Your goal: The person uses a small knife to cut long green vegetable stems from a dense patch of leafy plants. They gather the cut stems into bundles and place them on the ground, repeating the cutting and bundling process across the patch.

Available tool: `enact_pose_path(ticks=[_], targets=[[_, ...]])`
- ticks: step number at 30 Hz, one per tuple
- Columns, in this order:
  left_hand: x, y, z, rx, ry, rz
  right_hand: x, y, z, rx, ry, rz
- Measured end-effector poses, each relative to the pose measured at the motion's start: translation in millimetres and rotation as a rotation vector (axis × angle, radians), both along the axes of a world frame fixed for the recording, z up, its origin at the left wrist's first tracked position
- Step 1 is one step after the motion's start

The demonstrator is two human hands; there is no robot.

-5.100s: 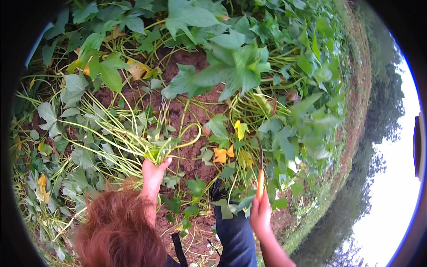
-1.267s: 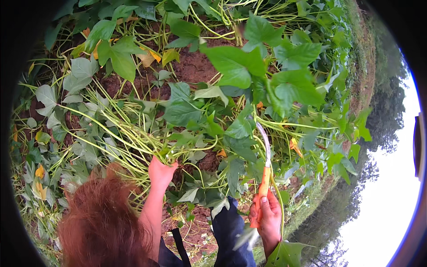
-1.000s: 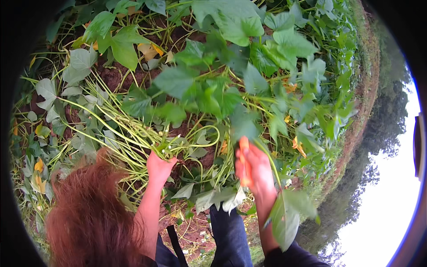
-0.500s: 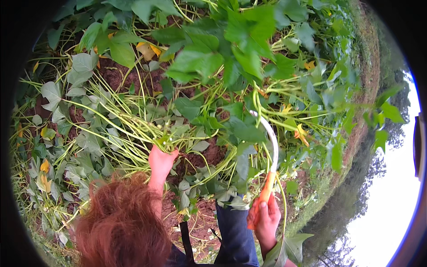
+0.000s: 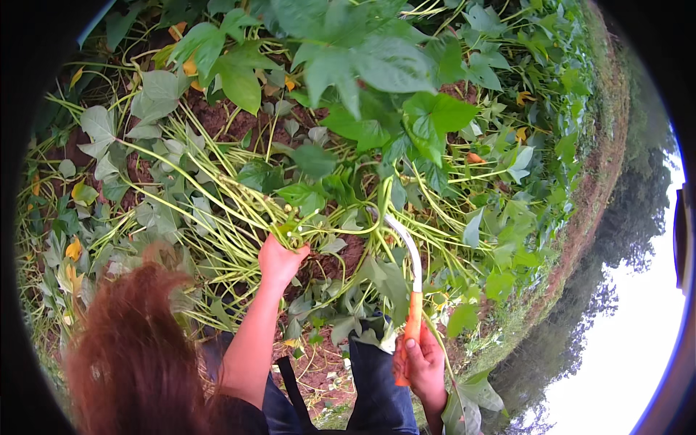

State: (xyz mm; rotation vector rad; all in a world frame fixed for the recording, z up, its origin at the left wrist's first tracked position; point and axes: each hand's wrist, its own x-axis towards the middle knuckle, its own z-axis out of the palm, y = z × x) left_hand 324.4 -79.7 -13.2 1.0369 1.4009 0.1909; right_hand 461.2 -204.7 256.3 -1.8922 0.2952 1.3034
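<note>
Two hands at work among the plants: the left hand (image 5: 279,262) is clenched tight round a bundle of pale green vines (image 5: 239,206), gathered just above the red-brown soil (image 5: 341,254). The right hand (image 5: 423,359) has its fingers wrapped fully round the orange handle of a sickle (image 5: 409,290), whose curved blade arcs up toward the vines, beneath broad green leaves (image 5: 362,65).
</note>
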Motion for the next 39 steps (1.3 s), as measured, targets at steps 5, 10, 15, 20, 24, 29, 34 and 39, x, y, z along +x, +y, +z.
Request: enact_pose_path(ticks=[5,10,15,20,24,29,34,39], targets=[[-20.7,19.6,54.4,-0.349,-0.432,0.382,-11.7,18.4,9.6,0.084,0.152,-0.091],[2.7,70.7,134.5,-0.283,-0.849,0.126,-7.2,38.7,55.9,0.19,0.331,-0.192],[43.6,55.2,127.1,-0.338,-0.755,0.031,-0.6,44.7,92.9,0.309,0.557,-0.331],[59.1,71.1,137.1,-0.299,-0.811,0.008,18.5,40.3,93.4,0.343,0.665,-0.354],[43.2,65.4,142.5,-0.169,-0.586,-0.173,42.2,64.4,57.8,0.477,1.164,-0.882],[-63.2,45.9,131.5,-0.117,-0.438,-0.213,-1.7,25.4,119.6,0.491,1.263,-0.844],[-306.8,53.5,183.3,0.061,-0.093,0.3,20.4,-22.2,133.7,0.176,0.417,-0.523],[-583.4,129.4,379.7,0.401,0.409,0.244,77.4,-18.4,74.6,0.224,0.226,-0.281]])
